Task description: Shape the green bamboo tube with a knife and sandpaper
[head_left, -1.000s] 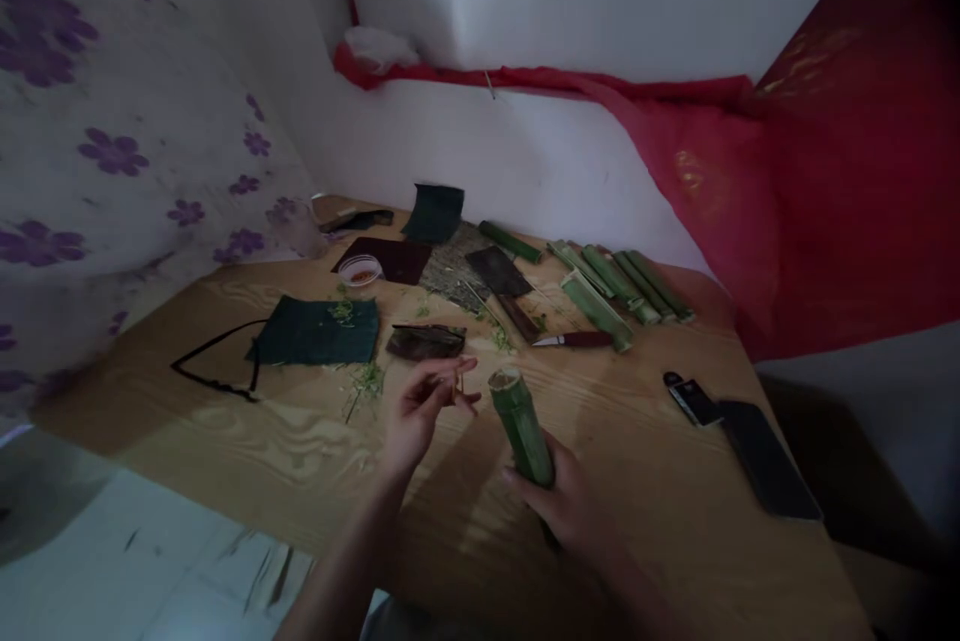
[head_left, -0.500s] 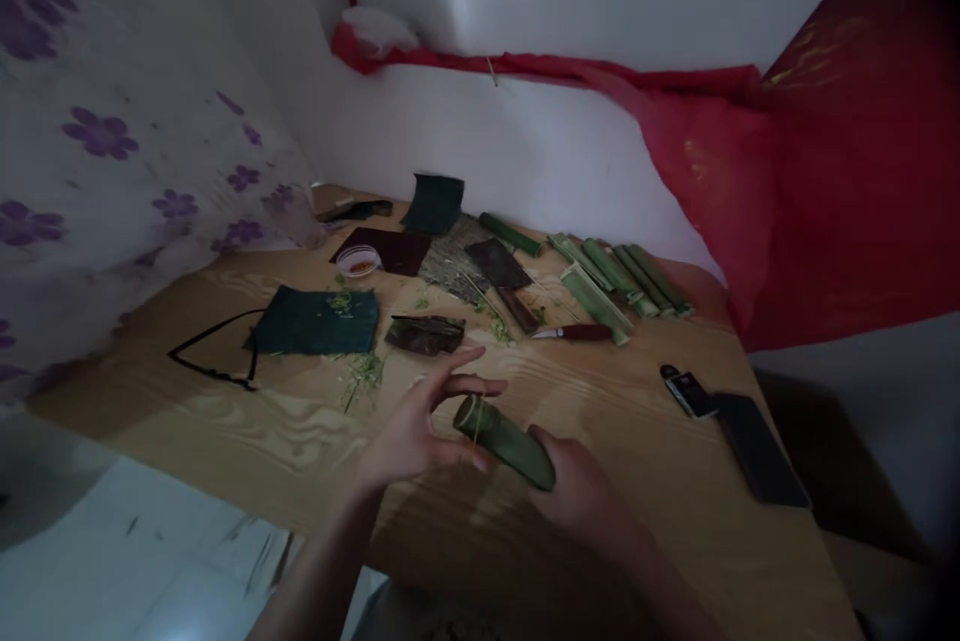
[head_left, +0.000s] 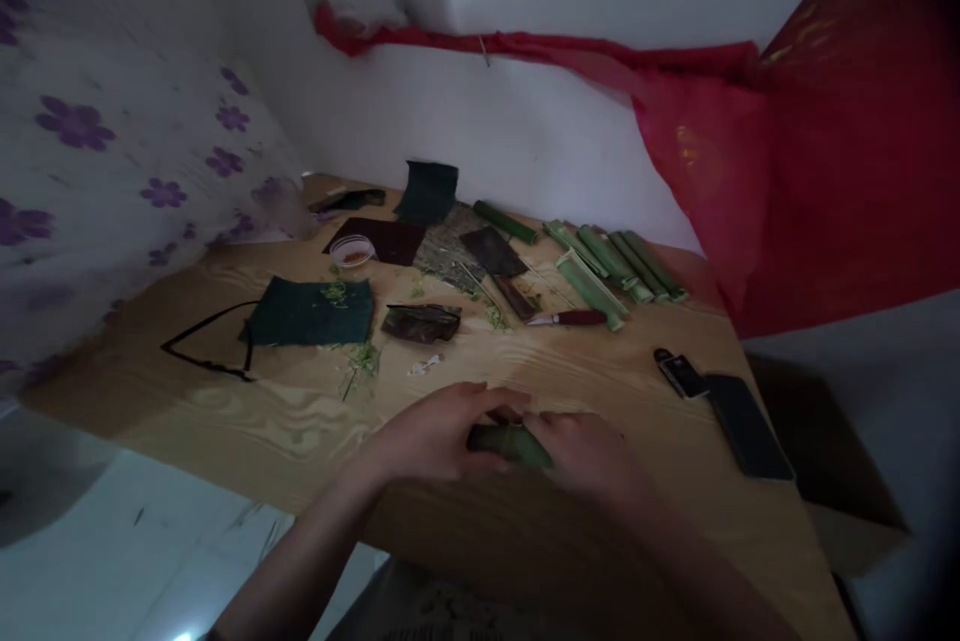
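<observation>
A short green bamboo tube (head_left: 511, 443) is held level between my hands, just above the near part of the table. My left hand (head_left: 442, 433) is closed around its left end, thumb below and fingers over the top. My right hand (head_left: 589, 449) grips the other end, thumb and fingertips pressed on its upper side. The fingers cover much of the tube, and I cannot make out the thin yellowish band. Beyond my hands lie small white scraps (head_left: 424, 365) and a dark folded piece (head_left: 421, 322).
Split bamboo pieces (head_left: 615, 261) and a red-handled knife (head_left: 568, 318) lie at the back right. A dark green sheet (head_left: 309, 311) with shavings and a black strap (head_left: 204, 361) are at left. Farther back stands a small clear dish (head_left: 352, 251); at right lies a black flat case (head_left: 748, 426).
My left fingers, which were spread with a thin yellowish band stretched at the tube's end, have closed onto the tube. My right hand has shifted up along it, and the tube lies more level.
</observation>
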{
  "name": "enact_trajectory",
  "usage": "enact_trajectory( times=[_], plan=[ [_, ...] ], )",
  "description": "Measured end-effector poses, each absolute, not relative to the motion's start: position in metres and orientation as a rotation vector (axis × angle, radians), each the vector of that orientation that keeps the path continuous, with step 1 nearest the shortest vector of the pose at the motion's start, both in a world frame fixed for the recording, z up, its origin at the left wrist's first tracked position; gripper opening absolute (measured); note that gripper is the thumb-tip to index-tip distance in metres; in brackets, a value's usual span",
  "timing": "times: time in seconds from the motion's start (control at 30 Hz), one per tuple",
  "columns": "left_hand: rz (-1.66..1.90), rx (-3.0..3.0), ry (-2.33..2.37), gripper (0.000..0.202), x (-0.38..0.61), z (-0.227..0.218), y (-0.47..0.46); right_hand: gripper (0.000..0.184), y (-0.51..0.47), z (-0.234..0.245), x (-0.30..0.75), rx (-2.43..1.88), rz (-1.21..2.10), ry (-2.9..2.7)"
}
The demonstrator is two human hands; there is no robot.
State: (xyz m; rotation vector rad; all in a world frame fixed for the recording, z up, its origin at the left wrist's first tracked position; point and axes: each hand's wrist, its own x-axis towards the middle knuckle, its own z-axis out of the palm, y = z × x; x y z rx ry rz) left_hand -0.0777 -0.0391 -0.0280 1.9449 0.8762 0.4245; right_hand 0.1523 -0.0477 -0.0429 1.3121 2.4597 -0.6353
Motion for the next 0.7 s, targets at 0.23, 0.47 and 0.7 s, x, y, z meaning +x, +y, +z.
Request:
enact_trajectory(
  times=[0.23, 0.47, 0.7],
  plan=[
    [0.594, 1.77, 0.625, 0.045, -0.098, -0.019, -0.036, 0.034, -0.054, -0.056, 0.163, 1.494, -0.818, 2.537],
    [0.771, 1.827, 0.814, 0.042, -0.096, -0.055, -0.049, 0.008, -0.066, -0.065, 0.163, 1.951, -1.47, 2.592],
    [1.117, 1.628, 0.641, 0.014, -0.071, -0.068, -0.068, 0.02, -0.064, -0.078, 0.152, 2.36, -1.995, 2.195]
  ],
)
